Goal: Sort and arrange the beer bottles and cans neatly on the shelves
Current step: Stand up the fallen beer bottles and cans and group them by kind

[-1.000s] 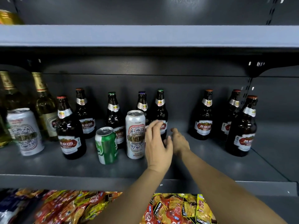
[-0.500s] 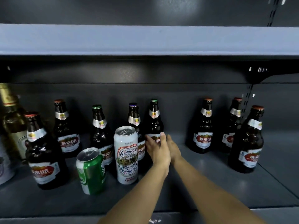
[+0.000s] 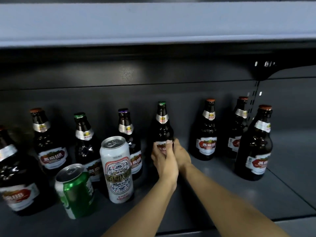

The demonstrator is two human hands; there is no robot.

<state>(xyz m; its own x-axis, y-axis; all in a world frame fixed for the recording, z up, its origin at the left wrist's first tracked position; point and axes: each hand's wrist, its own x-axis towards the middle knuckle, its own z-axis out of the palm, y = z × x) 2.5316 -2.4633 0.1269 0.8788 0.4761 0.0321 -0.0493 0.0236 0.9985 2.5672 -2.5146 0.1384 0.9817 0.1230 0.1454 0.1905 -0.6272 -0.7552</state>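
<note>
**Both hands around a green-capped bottle on the dark shelf**

The left hand point(image 3: 165, 164) and the right hand point(image 3: 182, 155) wrap the lower body of a dark brown glass beer bottle with a green cap point(image 3: 162, 127), one from each side, fingers curled over its red-and-white label; the bottle stands upright near the back of the dark grey metal shelf point(image 3: 213, 190), silver foil collar at its neck; left of it stands a like bottle with a purple cap point(image 3: 127, 134), then another green-capped dark bottle point(image 3: 83, 137), then a red-capped one point(image 3: 42, 134); a further dark bottle with a red label point(image 3: 15, 177) sits at the left edge, partly cut off; in front, a tall white aluminium can with a blue-and-red patterned label point(image 3: 118, 170) stands upright, just beside a shorter green can point(image 3: 75, 190) that looks tilted; to the right, well apart from the hands, three red-capped dark bottles stand: one point(image 3: 206, 132) nearest, one point(image 3: 238, 127) at the back, one point(image 3: 256, 144) further forward; a pale grey upper shelf point(image 3: 153, 23) spans above.
</note>
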